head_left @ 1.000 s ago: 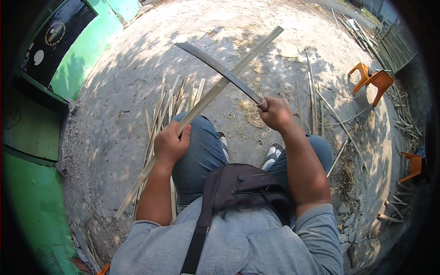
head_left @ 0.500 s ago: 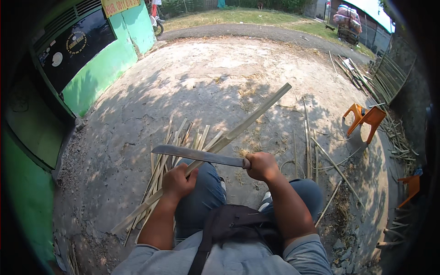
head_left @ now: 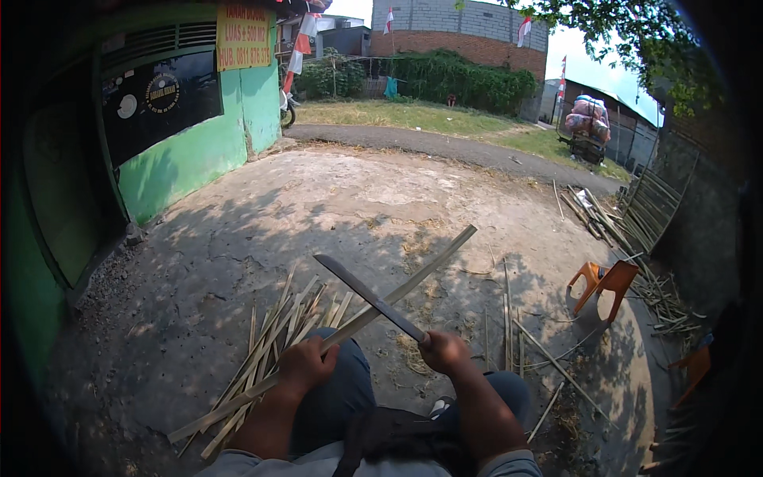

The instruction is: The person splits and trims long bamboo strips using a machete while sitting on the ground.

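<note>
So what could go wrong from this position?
1. The long blade in the right hand crosses the bamboo strip not far above the left hand; a slip down the strip could likely cut its fingers.
2. The knees sit just below the blade, so a glancing stroke might reach them.

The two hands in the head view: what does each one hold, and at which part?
The left hand grips a long pale bamboo strip near its middle. The right hand holds a long dark-bladed knife by its handle end.
</note>
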Tool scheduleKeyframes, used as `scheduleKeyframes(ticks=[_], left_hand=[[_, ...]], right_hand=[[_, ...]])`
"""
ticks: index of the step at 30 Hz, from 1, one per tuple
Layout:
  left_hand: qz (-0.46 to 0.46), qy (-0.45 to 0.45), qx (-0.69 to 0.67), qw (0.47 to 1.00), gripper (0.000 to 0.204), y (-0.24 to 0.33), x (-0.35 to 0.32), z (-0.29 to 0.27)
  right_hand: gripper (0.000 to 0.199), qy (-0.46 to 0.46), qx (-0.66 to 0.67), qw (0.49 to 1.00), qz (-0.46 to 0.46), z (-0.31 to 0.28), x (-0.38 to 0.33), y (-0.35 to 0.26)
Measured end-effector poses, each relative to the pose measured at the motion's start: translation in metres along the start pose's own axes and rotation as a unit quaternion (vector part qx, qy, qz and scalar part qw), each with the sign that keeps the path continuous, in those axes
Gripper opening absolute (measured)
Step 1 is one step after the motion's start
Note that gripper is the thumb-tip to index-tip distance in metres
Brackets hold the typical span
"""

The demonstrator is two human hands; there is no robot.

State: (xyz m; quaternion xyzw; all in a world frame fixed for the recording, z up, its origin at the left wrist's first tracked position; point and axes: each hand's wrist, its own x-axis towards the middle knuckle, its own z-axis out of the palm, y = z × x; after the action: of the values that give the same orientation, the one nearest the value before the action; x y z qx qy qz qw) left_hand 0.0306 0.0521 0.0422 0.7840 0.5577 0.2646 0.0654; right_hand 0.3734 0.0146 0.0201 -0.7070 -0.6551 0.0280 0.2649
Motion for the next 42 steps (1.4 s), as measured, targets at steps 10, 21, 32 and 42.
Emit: scheduleKeyframes(ticks=[10,21,32,42], left_hand=[[0.007,-0.004,0.01,1.0,0.048,0.001,0.001,0.0],[0.013,-0.006,0.016,1.0,0.047,0.008,0.008,0.01],[0.036,0.021,-0.037,0.998,0.041,-0.003,0.019,0.029],[-0.012,-0.021,0.047,0.999,0.043,0.014,0.018,0.012]], right_hand=[[0.031,-0.152,-0.162,0.968,-0.118,-0.064,0.036,-0.033],[0.035,-0.18,-0.019,0.983,-0.035,-0.022,0.023,0.012],[0.025,-0.128,-0.134,0.975,-0.121,-0.018,0.039,0.016],[0.031,-0.104,-0.033,0.994,0.022,-0.008,0.033,0.035]])
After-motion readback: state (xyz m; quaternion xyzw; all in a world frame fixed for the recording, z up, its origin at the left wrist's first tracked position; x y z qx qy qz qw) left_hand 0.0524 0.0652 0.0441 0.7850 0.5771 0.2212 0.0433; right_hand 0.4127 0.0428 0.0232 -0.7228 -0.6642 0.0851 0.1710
